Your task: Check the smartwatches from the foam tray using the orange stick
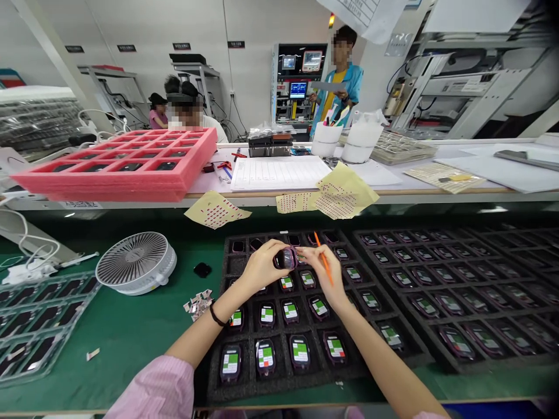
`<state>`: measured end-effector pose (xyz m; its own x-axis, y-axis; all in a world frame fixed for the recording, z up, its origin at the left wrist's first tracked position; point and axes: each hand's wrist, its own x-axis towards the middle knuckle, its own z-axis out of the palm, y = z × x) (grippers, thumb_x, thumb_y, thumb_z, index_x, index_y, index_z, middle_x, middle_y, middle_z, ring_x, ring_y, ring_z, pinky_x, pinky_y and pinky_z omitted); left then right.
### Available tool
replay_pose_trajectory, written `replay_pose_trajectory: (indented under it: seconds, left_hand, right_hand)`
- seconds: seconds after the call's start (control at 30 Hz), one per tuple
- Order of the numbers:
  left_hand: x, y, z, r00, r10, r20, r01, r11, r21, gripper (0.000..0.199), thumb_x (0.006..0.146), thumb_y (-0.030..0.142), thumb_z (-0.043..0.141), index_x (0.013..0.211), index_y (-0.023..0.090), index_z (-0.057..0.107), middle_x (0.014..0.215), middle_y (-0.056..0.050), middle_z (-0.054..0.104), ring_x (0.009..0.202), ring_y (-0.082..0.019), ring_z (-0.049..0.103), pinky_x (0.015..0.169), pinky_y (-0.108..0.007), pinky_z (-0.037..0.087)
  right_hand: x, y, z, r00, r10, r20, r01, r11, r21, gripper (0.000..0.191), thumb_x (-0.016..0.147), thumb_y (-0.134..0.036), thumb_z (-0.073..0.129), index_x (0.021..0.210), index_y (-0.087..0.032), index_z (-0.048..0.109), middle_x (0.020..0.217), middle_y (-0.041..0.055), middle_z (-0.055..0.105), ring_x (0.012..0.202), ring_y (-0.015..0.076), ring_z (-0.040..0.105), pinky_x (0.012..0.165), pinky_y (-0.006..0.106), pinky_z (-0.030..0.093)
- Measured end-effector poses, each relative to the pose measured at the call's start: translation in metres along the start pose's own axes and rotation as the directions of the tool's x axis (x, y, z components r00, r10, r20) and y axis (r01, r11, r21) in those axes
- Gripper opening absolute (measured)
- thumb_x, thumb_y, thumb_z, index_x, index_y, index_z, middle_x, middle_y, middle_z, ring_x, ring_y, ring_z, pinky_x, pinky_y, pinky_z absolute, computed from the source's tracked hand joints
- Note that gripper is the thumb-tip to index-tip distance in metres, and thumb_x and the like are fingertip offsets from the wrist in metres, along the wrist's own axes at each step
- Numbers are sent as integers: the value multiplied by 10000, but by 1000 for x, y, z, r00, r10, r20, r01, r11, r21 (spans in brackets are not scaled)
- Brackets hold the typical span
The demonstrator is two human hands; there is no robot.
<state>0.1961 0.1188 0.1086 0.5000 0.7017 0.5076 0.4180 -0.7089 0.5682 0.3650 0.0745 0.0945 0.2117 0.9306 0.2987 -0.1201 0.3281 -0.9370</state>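
Observation:
A smartwatch body with a purple rim is pinched in my left hand, raised over a black foam tray. My right hand grips an orange stick-like tool, which points up and away from me. Fingertips of the right hand touch the watch's right edge. Below both hands, the tray's pockets hold several watch bodies, many with lit green, white and red screens. Part of the tray is hidden behind my hands and forearms.
A second foam tray with watches lies to the right. At left are a white fan, a black square piece, small scraps and a clear tray. A pink foam tray sits on the shelf; co-workers are beyond.

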Motion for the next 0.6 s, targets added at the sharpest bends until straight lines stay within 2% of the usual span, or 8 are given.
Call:
replay_pose_trajectory:
  seconds: [0.07, 0.13, 0.23, 0.37, 0.43, 0.53, 0.6]
  left_hand:
    - [0, 1, 1, 1000, 6, -6, -6, 1000, -15, 371, 697, 153, 704, 1055, 175, 609, 1070, -85, 626, 994, -218, 619, 856, -344, 532]
    - [0, 2, 2, 1000, 24, -9, -24, 998, -53, 373, 710, 134, 692, 1069, 170, 598, 1069, -87, 619, 994, -210, 616, 855, -335, 535]
    - [0, 4, 3, 999, 26, -25, -29, 990, -135, 440, 736, 179, 702, 1153, 174, 560, 1097, -93, 617, 987, -204, 617, 798, -318, 560]
    - [1, 5, 3, 999, 6, -35, -14, 973, -231, 476, 763, 275, 705, 1204, 202, 541, 1126, -98, 612, 907, -181, 636, 657, -267, 580]
    - [0, 5, 2, 997, 54, -56, -64, 978, -197, 429, 792, 296, 680, 1197, 220, 559, 1177, -106, 592, 984, -201, 623, 727, -303, 582]
    - [0, 2, 3, 979, 168, -111, -176, 983, -59, 364, 830, 295, 640, 1187, 248, 583, 1256, -111, 548, 1153, -239, 544, 890, -396, 537]
    - [-1, -1, 4, 960, 245, -137, -243, 969, 36, 301, 846, 272, 621, 1147, 264, 614, 1269, -104, 542, 1185, -244, 517, 930, -428, 508]
  right_hand:
    - [0, 4, 5, 991, 86, 103, -85, 996, -17, 461, 617, -373, 817, 674, -220, 385, 879, 27, 689, 766, 182, 670, 706, 331, 557]
    - [0, 6, 9, 981, 131, 142, -131, 991, -13, 533, 547, -351, 855, 647, -223, 347, 762, -16, 646, 648, 144, 625, 640, 302, 550]
    - [-1, 5, 10, 978, 173, 114, -180, 983, 48, 551, 561, -376, 844, 625, -223, 318, 636, -62, 557, 538, 100, 538, 608, 301, 556]
    - [-2, -1, 8, 973, 212, 90, -222, 968, 117, 555, 563, -396, 841, 633, -218, 321, 658, -64, 544, 547, 91, 531, 645, 336, 590]
    - [-3, -4, 8, 975, 208, 80, -217, 968, 125, 548, 567, -405, 839, 638, -217, 329, 659, -66, 532, 551, 88, 530, 678, 353, 602]
    - [-3, -6, 8, 978, 197, 62, -204, 970, 132, 535, 588, -418, 825, 640, -216, 332, 660, -68, 517, 546, 82, 519, 702, 369, 611]
    - [-3, -6, 8, 982, 181, 51, -187, 973, 137, 533, 601, -427, 815, 639, -218, 326, 655, -68, 506, 536, 80, 504, 689, 371, 614]
